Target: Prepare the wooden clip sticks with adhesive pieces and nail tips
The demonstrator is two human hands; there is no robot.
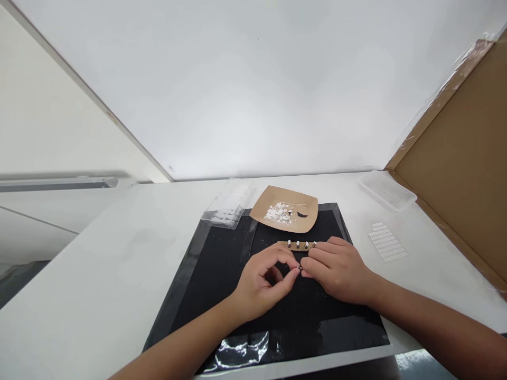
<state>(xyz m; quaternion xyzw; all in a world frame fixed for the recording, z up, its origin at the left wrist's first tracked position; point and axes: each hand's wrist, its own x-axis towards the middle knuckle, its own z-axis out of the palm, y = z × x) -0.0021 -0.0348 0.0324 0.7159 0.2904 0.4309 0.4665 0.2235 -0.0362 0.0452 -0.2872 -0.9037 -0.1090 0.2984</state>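
Note:
Over the black mat [206, 285], my left hand [265, 282] pinches with thumb and forefinger at a tiny piece whose kind I cannot make out. My right hand [336, 269] meets it there, its fingers closed at the same spot, and what they grip is mostly hidden. Just behind the fingertips lies a narrow brown strip [293, 246] with several small white-topped pieces [298, 244] standing on it in a row. The right hand covers the strip's right end.
Behind the strip, a brown paper tray [261, 208] holds many white bits and a dark sliver. A clear plastic box [225, 214] stands left of it. To the right are a sheet of small white stickers [386, 243], a shallow clear lid [388, 191] and a cardboard panel [463, 153].

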